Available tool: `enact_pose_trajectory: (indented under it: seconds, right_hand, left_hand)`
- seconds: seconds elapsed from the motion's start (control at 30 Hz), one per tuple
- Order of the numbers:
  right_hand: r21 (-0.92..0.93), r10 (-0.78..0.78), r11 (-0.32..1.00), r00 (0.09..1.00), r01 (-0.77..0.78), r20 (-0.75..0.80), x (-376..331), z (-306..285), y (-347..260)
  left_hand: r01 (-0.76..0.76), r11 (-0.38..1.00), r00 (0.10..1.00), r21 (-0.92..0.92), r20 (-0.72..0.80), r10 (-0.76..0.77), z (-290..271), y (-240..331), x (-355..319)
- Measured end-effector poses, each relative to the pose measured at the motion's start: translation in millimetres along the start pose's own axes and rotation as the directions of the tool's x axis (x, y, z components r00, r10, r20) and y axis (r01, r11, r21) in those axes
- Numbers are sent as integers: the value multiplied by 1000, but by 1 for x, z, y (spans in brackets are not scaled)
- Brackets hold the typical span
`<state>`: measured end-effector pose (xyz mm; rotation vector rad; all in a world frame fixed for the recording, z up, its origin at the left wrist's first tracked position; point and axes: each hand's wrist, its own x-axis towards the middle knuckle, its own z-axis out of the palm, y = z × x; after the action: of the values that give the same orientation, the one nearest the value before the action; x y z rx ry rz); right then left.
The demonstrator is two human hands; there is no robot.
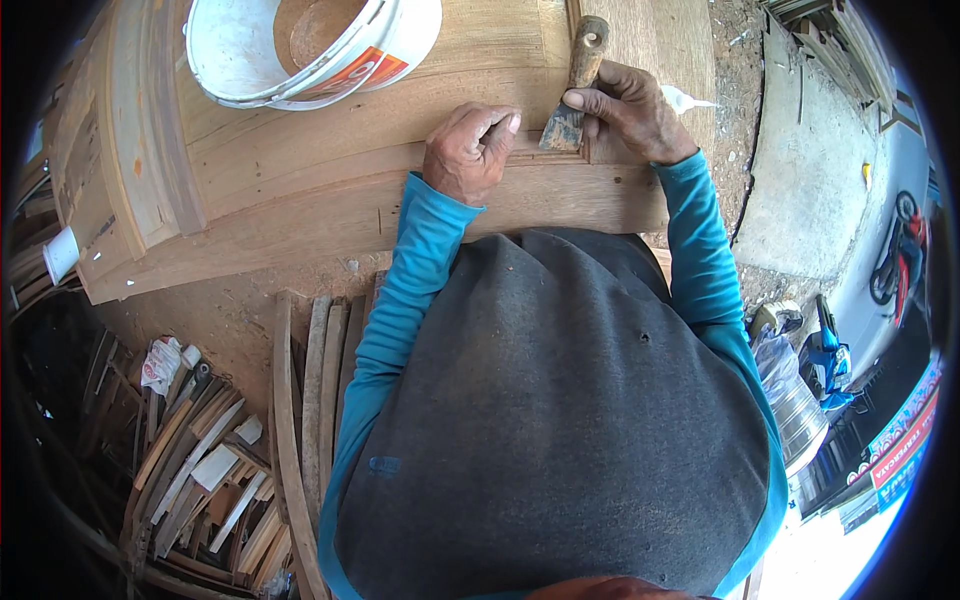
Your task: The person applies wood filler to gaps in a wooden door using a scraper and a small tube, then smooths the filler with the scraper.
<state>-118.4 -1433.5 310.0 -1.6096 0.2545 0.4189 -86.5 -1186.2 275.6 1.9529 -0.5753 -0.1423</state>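
My right hand point(632, 108) grips a putty knife point(582, 62) with a worn wooden handle that points away from me. Its stained metal blade point(563, 130) is over the wooden panel point(330, 160), close to a corner of the moulding. To the left, my left hand point(468, 150) rests at the panel with its fingers curled in and the thumb against them. Whether anything small is inside those fingers is hidden. Just beyond my right hand lies a small white bottle with a thin nozzle point(682, 100).
A white bucket point(225, 60) with brown matter inside stands on the panel at the far left. A white cup point(61, 254) is by the panel's left edge. Wood offcuts point(210, 470) are piled at lower left. On the right are a concrete slab point(800, 170) and a red motorcycle point(905, 255).
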Motion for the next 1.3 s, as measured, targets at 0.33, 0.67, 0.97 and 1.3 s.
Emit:
enact_pose_trajectory:
  seconds: [0.33, 0.67, 0.97, 1.3]
  right_hand:
    - [62, -57, 997, 998, 55, 28, -2, 1, -13]
    - [72, -224, 972, 975, 223, -5, 1, 5, -24]
    - [-257, -153, 958, 984, 125, -91, 5, 3, -21]
    - [-292, -90, 955, 988, 49, -129, 6, 7, -13]
  left_hand:
    - [47, 982, 988, -183, 156, -18, 15, 9, 5]
    - [52, 987, 965, -152, 262, -11, 16, 7, 19]
    - [106, 994, 952, -30, 291, -92, 19, 16, 16]
    - [32, 994, 974, 107, 221, -55, 20, 15, 14]
